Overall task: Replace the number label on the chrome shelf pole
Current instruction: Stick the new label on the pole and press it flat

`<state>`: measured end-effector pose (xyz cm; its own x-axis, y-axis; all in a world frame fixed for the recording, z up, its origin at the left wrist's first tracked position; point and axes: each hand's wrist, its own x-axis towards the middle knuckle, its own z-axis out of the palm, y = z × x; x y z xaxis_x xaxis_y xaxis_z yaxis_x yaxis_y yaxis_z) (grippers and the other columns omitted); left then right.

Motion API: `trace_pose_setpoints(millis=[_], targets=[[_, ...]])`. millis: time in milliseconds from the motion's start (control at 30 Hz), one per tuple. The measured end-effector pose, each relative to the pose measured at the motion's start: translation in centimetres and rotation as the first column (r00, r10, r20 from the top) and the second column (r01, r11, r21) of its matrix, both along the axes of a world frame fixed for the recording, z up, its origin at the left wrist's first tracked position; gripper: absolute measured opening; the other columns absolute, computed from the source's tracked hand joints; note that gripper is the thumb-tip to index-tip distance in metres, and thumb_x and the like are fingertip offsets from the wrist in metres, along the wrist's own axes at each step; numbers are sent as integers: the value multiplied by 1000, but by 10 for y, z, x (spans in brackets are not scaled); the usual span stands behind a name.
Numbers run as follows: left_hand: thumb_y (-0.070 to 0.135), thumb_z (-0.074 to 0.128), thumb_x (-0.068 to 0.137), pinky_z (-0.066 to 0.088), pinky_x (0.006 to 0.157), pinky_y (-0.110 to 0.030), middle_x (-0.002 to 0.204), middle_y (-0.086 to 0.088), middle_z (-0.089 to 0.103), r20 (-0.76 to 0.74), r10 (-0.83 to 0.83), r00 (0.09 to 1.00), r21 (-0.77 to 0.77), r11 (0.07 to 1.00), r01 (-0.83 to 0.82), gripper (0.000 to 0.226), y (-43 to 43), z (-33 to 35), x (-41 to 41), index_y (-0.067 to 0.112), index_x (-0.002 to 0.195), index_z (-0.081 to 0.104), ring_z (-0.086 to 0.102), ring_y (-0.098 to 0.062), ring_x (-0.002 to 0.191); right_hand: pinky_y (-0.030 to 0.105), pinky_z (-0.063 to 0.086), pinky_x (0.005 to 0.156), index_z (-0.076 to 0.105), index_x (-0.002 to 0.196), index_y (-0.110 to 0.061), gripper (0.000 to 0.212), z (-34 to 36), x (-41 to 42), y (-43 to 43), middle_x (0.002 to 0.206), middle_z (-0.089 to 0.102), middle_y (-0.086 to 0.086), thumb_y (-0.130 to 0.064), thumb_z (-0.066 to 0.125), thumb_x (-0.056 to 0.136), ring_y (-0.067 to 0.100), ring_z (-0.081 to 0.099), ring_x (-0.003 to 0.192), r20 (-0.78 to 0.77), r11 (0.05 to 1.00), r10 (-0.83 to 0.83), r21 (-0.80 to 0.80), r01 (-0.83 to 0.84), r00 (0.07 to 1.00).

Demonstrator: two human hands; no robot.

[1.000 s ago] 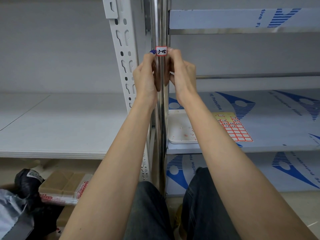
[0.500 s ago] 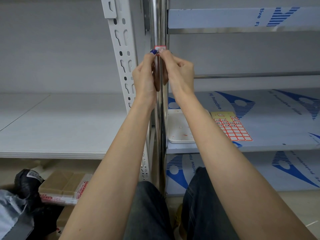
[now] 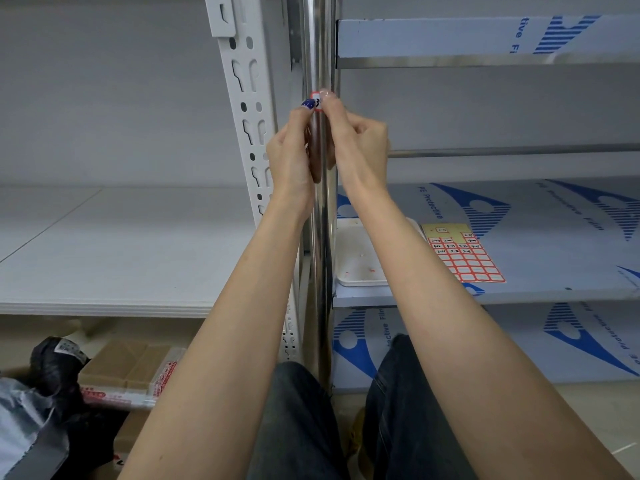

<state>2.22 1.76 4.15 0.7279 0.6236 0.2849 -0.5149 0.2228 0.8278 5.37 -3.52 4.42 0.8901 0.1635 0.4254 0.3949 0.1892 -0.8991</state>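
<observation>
A chrome shelf pole (image 3: 320, 46) rises straight ahead of me. A small red-bordered number label (image 3: 315, 99) sits on it at hand height. My left hand (image 3: 289, 150) is curled against the pole's left side, its blue-nailed thumb tip touching the label's left edge. My right hand (image 3: 363, 140) comes in from the right with curled fingers. Its fingertips cover the label's right half, so only the left part of the writing shows. Whether the label is lifted off the pole cannot be told.
A yellow sheet of red-bordered labels (image 3: 464, 254) lies beside a white tray (image 3: 353, 261) on the film-covered right shelf (image 3: 554, 237). A white slotted upright (image 3: 246, 81) stands left of the pole. Cardboard boxes (image 3: 128, 372) and a black bag (image 3: 52, 362) lie on the floor.
The label was fully visible above both thumbs a second ago. My right fingertips have since moved over it and now cover its right half. My left hand stayed put.
</observation>
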Motion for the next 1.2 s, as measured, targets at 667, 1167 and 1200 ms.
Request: trace_pose_setpoints(millis=[667,1167,1200], targets=[[19,52,94,30,37,-16,42,7,41,2,-31,1000,-18,999,31,42,-4,2,-5,14,52,51,38,-7,39,34,51,65,60,41,-27,49,-1,8,-2,54,62,-6,-40,58,88,11,58,59,-78,999,37,-20,-39,996],[9,43,93,24,41,-20,40,9,37,4,-52,999,-19,998,52,41,-1,-1,-3,14,52,44,34,-8,38,32,45,64,66,49,-26,39,-8,11,-5,57,64,-2,-34,60,87,13,57,60,-16,995,94,-13,-95,995],[7,43,93,25,40,-19,40,9,37,21,-62,998,-21,998,62,42,-2,-1,-3,15,52,47,34,-7,38,29,43,62,65,47,-27,42,-7,11,-6,54,62,-7,-31,60,88,10,55,57,-20,995,103,-11,-104,994]])
